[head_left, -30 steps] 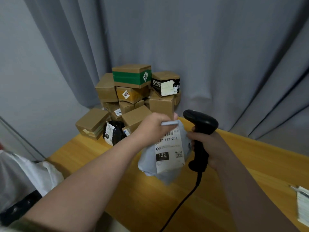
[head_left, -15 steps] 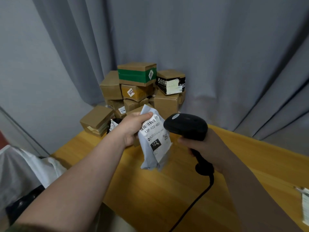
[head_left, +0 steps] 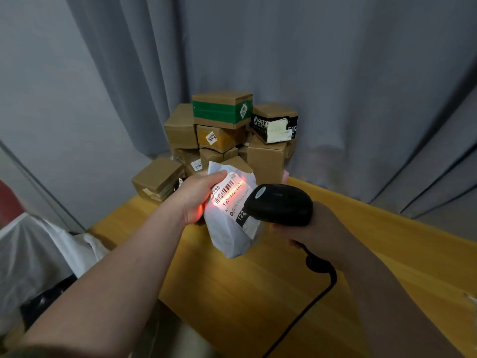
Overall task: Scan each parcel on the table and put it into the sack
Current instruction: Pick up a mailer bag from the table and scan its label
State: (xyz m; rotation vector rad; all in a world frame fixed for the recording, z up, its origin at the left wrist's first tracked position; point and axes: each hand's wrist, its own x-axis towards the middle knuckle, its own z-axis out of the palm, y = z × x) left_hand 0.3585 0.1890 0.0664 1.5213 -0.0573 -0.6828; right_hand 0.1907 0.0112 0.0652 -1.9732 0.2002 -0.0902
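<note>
- Scanner (head_left: 278, 205), upright beside the grey parcel (head_left: 229, 236) 1.0 s ago, now points level at its label (head_left: 232, 195) and covers the label's lower right corner.
- Red scan line now lies across the barcode; its glow reaches the left hand (head_left: 198, 195).
- Parcel now sits tilted, no longer hanging straight.

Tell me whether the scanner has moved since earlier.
Yes. The scanner swung left, from right of the box stack to below it, over the parcel.
</note>
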